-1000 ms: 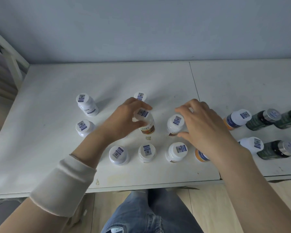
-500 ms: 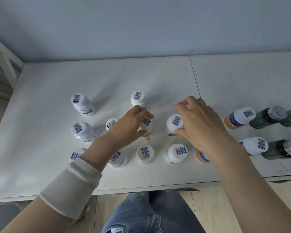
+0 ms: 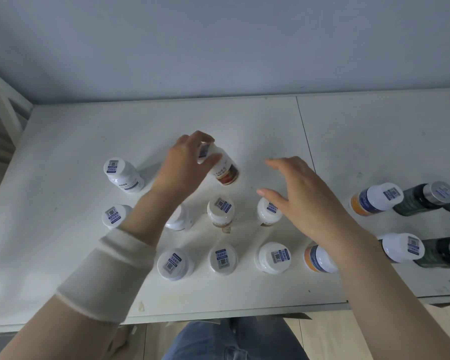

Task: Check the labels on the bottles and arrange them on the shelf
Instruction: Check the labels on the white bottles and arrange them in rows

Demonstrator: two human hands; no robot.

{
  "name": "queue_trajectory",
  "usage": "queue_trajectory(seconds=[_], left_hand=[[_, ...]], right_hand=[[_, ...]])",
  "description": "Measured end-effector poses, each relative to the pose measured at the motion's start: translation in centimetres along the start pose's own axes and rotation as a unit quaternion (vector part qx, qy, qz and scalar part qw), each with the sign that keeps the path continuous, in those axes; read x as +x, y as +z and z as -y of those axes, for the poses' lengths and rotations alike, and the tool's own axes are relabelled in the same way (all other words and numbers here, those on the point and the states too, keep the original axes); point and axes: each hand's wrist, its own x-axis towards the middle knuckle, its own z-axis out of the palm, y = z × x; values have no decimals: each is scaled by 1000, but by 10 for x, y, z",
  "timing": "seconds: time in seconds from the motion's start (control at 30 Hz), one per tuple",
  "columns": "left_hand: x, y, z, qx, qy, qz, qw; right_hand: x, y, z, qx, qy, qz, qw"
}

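My left hand [image 3: 186,165] grips a white-capped bottle [image 3: 225,170] with a brown-orange label by its cap, tilted, at the back of the group. My right hand [image 3: 299,193] hovers open with fingers spread, just above another white-capped bottle [image 3: 268,216]. Several white bottles with blue code stickers on their caps stand in rows on the white shelf [image 3: 63,255], among them a middle bottle [image 3: 220,210] and a front bottle [image 3: 222,259]. My left forearm hides part of one bottle [image 3: 178,219].
An orange-and-blue bottle [image 3: 374,198] and dark green bottles [image 3: 424,198] lie tilted at the right. Another orange-and-blue bottle [image 3: 320,259] sits under my right wrist. A seam [image 3: 305,141] splits the shelf. A grey wall [image 3: 218,48] closes the back; a white frame [image 3: 3,105] stands left.
My left hand moved from the middle row to the back bottle, closed on its cap and tilted it. My right hand let go of the middle-row bottle and opened above it.
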Motion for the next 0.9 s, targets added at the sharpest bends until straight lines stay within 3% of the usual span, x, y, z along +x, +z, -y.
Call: queue_trajectory(seconds=[0.03, 0.1, 0.2, 0.37, 0.53, 0.67, 0.8, 0.9], left_hand=[[-4, -9, -3, -98, -10, 3, 995], [-17, -25, -12, -318, -11, 56, 946], [-37, -31, -19, -452, 18, 124, 883], [-52, -22, -14, -465, 26, 96, 880], [-63, -23, -6, -485, 106, 101, 862], [-67, -22, -5, -491, 73, 129, 859], [-69, -20, -3, -524, 88, 128, 837], [-70, -17, -5, -534, 65, 139, 831]], right_hand=[[2, 2, -1, 95, 24, -6, 995], [4, 3, 3, 307, 73, 25, 948], [4, 4, 8, 525, 64, 59, 846], [-11, 15, 5, 524, -60, 14, 849], [-21, 19, 7, 575, -23, 43, 817], [-28, 18, 11, 564, -56, -3, 824], [-33, 15, 13, 616, -9, -8, 787], [-35, 16, 13, 573, -38, -40, 818]])
